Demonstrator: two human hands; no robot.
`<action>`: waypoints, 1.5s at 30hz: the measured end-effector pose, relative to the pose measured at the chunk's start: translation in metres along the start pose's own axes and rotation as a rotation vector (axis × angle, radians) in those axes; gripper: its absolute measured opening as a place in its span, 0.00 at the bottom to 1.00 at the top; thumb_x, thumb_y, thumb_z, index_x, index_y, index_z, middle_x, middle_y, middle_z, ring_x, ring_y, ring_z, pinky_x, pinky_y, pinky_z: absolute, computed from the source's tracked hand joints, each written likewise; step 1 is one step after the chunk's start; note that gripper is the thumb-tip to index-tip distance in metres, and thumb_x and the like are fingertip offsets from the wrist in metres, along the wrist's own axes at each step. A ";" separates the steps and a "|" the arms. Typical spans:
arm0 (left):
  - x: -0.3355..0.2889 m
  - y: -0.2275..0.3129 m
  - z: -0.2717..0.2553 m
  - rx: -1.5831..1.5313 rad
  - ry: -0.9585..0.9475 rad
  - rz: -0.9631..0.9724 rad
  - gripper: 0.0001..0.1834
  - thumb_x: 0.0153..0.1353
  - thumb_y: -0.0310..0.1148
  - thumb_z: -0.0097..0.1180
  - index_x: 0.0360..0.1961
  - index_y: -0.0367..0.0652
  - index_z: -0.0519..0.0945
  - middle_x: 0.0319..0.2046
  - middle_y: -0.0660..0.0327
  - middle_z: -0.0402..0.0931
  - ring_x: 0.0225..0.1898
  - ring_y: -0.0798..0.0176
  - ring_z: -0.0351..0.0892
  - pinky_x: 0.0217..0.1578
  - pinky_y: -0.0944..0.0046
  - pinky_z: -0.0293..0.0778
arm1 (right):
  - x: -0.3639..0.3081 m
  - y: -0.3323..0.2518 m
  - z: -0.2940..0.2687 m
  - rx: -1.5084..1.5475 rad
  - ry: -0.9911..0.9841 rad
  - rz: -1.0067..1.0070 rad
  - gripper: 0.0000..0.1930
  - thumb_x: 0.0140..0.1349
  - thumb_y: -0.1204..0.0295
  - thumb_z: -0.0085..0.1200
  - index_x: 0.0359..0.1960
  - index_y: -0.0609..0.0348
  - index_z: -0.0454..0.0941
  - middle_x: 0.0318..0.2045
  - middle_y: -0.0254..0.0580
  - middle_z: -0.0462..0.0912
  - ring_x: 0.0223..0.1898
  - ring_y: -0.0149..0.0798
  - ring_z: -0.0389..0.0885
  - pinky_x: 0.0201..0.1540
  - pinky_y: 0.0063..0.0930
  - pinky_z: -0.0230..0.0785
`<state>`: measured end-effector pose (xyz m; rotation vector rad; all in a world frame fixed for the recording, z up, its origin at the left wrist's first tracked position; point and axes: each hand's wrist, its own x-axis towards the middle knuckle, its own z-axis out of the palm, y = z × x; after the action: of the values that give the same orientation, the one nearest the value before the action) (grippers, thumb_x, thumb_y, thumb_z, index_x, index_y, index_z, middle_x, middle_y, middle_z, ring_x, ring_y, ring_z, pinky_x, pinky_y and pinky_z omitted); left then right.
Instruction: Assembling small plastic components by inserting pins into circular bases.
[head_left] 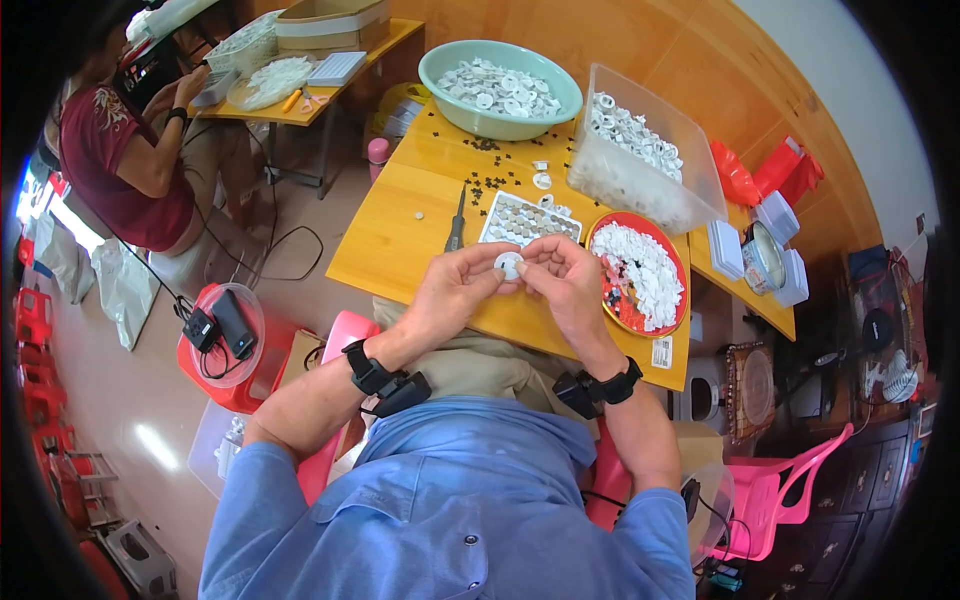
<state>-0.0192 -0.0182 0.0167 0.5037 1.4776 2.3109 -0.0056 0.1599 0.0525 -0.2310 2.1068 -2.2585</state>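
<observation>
Blue shirt (425,500) nearest, white disc (508,264) sits between fingertips (530,273).

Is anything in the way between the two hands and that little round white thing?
No, nothing visible is. The left hand and right hand both have fingers on the round white piece. The white tray lies beyond them, not in between.

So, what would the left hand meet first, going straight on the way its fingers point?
First the small, round, white, plastic-looking disc pinched by the left hand; just beyond, probably the right hand, though depth is unclear.
</observation>
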 end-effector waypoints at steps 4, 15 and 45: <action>-0.001 0.000 0.000 -0.017 0.013 0.003 0.19 0.71 0.23 0.47 0.61 0.30 0.70 0.54 0.54 0.76 0.54 0.64 0.78 0.58 0.63 0.76 | 0.001 0.004 -0.001 -0.112 0.030 0.008 0.08 0.60 0.77 0.60 0.40 0.66 0.77 0.33 0.38 0.84 0.33 0.25 0.82 0.37 0.18 0.74; -0.004 0.002 0.003 0.092 0.033 0.097 0.17 0.71 0.23 0.46 0.58 0.27 0.72 0.52 0.50 0.77 0.50 0.63 0.79 0.54 0.64 0.78 | -0.008 -0.001 0.006 -0.203 0.040 -0.157 0.06 0.61 0.80 0.59 0.38 0.65 0.78 0.32 0.37 0.84 0.33 0.25 0.82 0.37 0.18 0.73; -0.001 0.002 -0.002 -0.443 0.026 -0.011 0.17 0.65 0.22 0.58 0.54 0.37 0.73 0.49 0.57 0.77 0.51 0.64 0.78 0.57 0.62 0.76 | -0.004 0.014 -0.001 -0.287 0.138 -0.340 0.07 0.58 0.79 0.61 0.38 0.62 0.79 0.36 0.37 0.81 0.31 0.24 0.78 0.35 0.19 0.70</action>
<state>-0.0198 -0.0212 0.0180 0.3381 0.9260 2.5374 -0.0025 0.1602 0.0377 -0.4922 2.6429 -2.1778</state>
